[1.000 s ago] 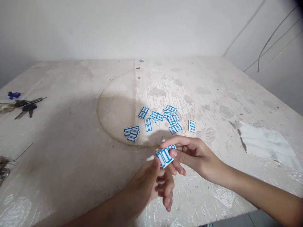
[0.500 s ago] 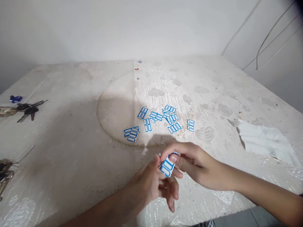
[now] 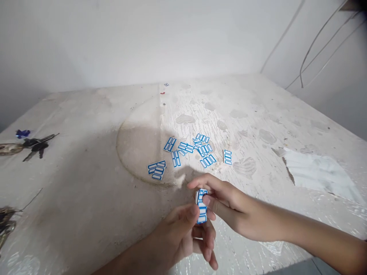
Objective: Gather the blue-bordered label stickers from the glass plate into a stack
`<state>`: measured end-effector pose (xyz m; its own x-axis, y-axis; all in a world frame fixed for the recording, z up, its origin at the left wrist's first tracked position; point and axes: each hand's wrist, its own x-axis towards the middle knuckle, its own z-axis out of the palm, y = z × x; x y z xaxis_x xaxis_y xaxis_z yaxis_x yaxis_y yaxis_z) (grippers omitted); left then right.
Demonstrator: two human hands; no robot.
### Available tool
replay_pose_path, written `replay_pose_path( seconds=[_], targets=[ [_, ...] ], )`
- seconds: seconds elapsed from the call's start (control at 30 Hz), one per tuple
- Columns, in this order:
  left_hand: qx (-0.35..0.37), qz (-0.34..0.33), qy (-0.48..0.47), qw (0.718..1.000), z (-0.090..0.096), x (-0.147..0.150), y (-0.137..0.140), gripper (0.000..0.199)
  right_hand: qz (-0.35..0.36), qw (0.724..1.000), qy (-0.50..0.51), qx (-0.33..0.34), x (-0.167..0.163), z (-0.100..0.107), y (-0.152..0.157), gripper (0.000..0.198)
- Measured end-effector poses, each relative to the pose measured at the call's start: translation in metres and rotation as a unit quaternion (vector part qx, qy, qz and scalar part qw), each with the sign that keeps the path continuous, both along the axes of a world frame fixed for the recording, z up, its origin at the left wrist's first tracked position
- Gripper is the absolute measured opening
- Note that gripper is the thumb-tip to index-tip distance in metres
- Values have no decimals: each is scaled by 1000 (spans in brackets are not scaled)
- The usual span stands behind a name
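Between my two hands is a small stack of white cards (image 3: 202,214) printed with blue-outlined boxes, held upright over the near part of the table. My left hand (image 3: 186,233) pinches its lower left edge with the thumb, the other fingers curled behind. My right hand (image 3: 226,198) grips the upper right side with thumb in front, its index finger stretched out above the stack. Beyond my hands, several like cards (image 3: 203,149) lie scattered and partly overlapping. A pair of overlapping cards (image 3: 157,170) lies to the left, and a single card (image 3: 227,157) to the right.
Keys (image 3: 37,147) and a crumpled blue wrapper (image 3: 22,133) lie at the left, with a metal object (image 3: 7,225) below them, cut by the frame. A torn white sheet (image 3: 318,172) lies at the right. Cables (image 3: 312,49) hang by the wall.
The stack in my hands has turned more upright, and my left thumb has come onto its front. My right index finger has lifted off it. The view has tilted slightly upward.
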<state>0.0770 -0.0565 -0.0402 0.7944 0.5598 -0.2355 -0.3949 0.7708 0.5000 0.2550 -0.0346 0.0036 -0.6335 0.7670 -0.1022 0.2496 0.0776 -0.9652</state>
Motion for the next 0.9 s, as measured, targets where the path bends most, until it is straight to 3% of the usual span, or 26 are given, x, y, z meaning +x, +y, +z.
replay_pose_path(
  seconds=[0.13,0.37,0.57,0.63,0.7,0.77,0.83,0.9],
  targets=[
    [28,7,32,999,4,-1,2,40,-8,997,47,-63,-2,-4,2,27],
    [51,21,20,998,2,0,2,42,10,996,78,-38,-3,-2,2,27],
    [45,21,20,999,-1,0,1,33,-7,985,137,-104,-4,-8,-4,32],
    [34,25,9,999,-3,0,2,31,-3,984,150,-98,-4,-8,-2,33],
    [17,30,3,999,-5,0,2,30,-37,989,143,-5,-1,-8,6,34],
    [-2,33,7,999,-5,-1,1,28,-120,977,79,160,4,-10,21,34],
    [-14,31,21,999,-3,-2,1,27,-203,927,-29,313,11,-16,39,31],
    [-18,30,28,999,0,-3,1,27,-208,890,-129,386,17,-23,57,30]
  ],
)
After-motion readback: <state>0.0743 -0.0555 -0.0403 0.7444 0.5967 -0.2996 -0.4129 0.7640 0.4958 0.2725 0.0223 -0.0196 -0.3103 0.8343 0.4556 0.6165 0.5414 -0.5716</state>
